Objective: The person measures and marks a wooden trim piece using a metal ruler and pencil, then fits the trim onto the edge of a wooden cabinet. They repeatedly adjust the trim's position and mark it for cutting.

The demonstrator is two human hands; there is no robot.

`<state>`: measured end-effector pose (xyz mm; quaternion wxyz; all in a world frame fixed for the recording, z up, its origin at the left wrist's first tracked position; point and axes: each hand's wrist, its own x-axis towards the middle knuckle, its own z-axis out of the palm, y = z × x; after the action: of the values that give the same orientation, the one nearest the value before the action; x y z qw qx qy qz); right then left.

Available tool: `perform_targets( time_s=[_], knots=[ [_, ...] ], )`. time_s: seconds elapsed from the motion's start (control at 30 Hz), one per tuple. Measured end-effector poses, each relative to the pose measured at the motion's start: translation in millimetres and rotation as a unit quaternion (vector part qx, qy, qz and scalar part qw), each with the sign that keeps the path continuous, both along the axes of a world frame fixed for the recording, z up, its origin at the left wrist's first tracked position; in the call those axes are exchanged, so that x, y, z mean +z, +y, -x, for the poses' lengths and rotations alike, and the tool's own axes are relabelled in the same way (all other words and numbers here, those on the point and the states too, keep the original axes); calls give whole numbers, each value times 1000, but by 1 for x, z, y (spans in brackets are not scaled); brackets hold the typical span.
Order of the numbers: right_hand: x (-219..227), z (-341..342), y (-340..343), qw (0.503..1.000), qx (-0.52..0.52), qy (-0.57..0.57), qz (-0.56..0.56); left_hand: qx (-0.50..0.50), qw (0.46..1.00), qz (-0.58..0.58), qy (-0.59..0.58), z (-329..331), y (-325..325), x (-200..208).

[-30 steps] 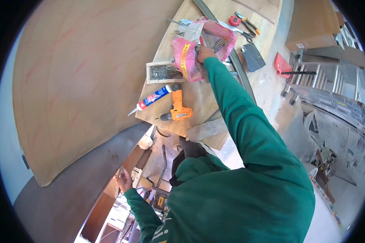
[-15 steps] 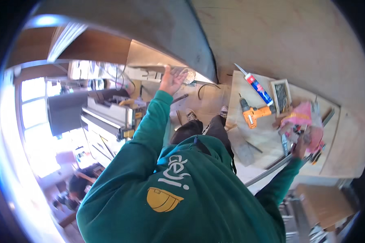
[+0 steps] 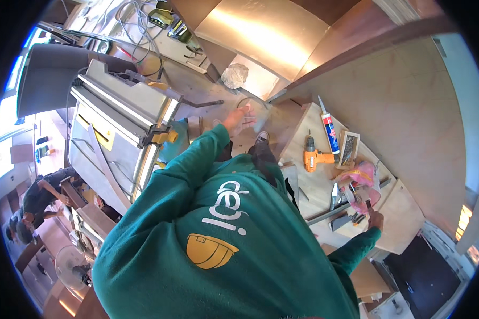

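My left hand (image 3: 242, 120) hangs in the air over the floor, fingers stretched and slightly blurred, holding nothing visible. At the right, my right hand (image 3: 376, 219) is closed beside a pink plastic bag (image 3: 368, 179) on the pale wooden board (image 3: 395, 226). A small dark piece sticks up from its fingers, too small to name. Hand tools crowd the bag's near side. Left of the bag lies an orange cordless drill (image 3: 318, 158). Beyond it are a sealant tube (image 3: 330, 133) with a white nozzle and a small framed tray (image 3: 348, 150) with dark contents.
A table saw (image 3: 120, 127) stands at the left. Another person (image 3: 40, 196) bends over a workbench at the far left. A large wooden cabinet (image 3: 261, 34) rises ahead, with a crumpled whitish bundle (image 3: 234, 76) near its base. Cables (image 3: 143, 37) coil at upper left.
My view has swung, bringing the table saw and cabinet interior further in. My left hand has come down and nearer my body. My right hand has shifted from over the bag to its near side.
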<state>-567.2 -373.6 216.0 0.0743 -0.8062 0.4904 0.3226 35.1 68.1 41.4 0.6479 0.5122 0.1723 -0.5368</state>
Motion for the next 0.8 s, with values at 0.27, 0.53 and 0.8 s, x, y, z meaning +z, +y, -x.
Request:
perform_targets(
  time_s=[0.27,0.53,0.8],
  knots=[
    [-22,15,-13,994,-20,1,110,-264,963,22,-57,43,7,-35],
    [-62,-61,201,770,-400,-489,97,-526,784,12,-329,102,-3,-40],
    [-144,-170,386,622,-650,-427,-91,-658,618,-16,-429,194,-92,-96]
  ],
)
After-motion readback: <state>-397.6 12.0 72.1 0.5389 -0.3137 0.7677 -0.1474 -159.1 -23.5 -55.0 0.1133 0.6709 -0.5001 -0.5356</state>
